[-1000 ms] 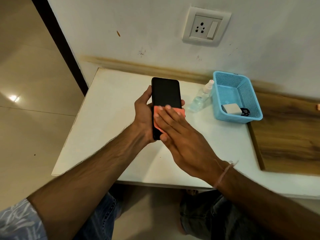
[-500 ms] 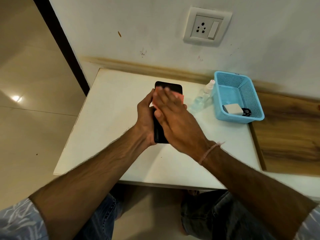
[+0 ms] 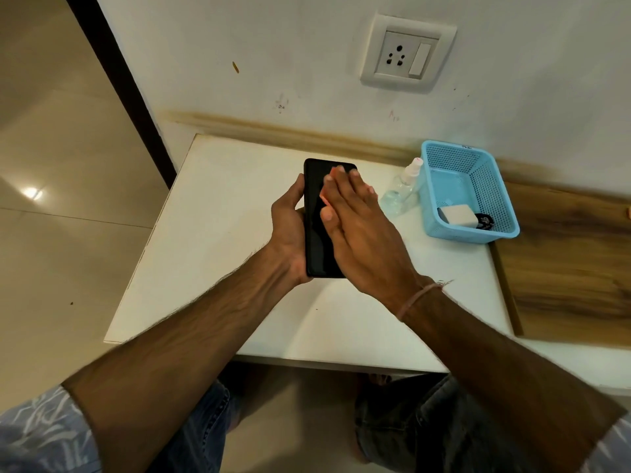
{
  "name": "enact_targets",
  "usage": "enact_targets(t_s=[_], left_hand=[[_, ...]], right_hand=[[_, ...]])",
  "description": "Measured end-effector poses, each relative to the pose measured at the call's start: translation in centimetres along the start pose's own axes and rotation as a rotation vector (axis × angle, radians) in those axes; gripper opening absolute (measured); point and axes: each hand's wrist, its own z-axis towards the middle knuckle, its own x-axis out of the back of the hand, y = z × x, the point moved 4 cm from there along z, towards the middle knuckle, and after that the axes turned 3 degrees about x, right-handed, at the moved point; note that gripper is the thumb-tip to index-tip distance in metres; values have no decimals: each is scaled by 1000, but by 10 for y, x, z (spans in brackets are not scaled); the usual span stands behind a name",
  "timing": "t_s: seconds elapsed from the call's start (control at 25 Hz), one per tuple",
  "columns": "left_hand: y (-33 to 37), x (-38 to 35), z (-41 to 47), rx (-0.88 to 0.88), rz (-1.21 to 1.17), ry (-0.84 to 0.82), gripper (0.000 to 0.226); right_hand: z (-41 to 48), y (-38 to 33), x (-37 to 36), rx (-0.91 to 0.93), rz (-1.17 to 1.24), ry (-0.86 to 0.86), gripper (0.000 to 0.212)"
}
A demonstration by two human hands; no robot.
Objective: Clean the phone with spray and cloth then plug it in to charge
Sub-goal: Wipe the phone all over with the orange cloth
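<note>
My left hand point(image 3: 289, 224) grips a black phone point(image 3: 317, 230) by its edges, screen up, above the white table point(image 3: 218, 240). Flat on the upper part of the screen lies my right hand point(image 3: 358, 230), fingers straight, pressing an orange cloth point(image 3: 324, 196) against the glass. Only a thin strip of the cloth shows beside the fingers. A clear spray bottle point(image 3: 401, 191) lies on the table to the right of the phone. The wall socket point(image 3: 408, 54) with its switch sits on the wall above.
A light blue plastic basket point(image 3: 478, 165) stands at the table's back right corner and holds a white charger block point(image 3: 457, 216) and a dark coiled cable point(image 3: 484, 220). A wooden surface point(image 3: 573, 268) adjoins the table on the right. Tiled floor lies to the left.
My right hand with the cloth has slid from the lower screen up to the top of the phone. The left hand keeps the same hold.
</note>
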Motion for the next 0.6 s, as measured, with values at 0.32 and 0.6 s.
enact_targets(t_s=[0.32, 0.6], left_hand=[[9, 1, -4, -25, -29, -19, 82], [8, -1, -5, -21, -117, 50, 82]], right_hand=[[-63, -35, -12, 279, -18, 7, 54], [-68, 7, 15, 362, -179, 77, 58]])
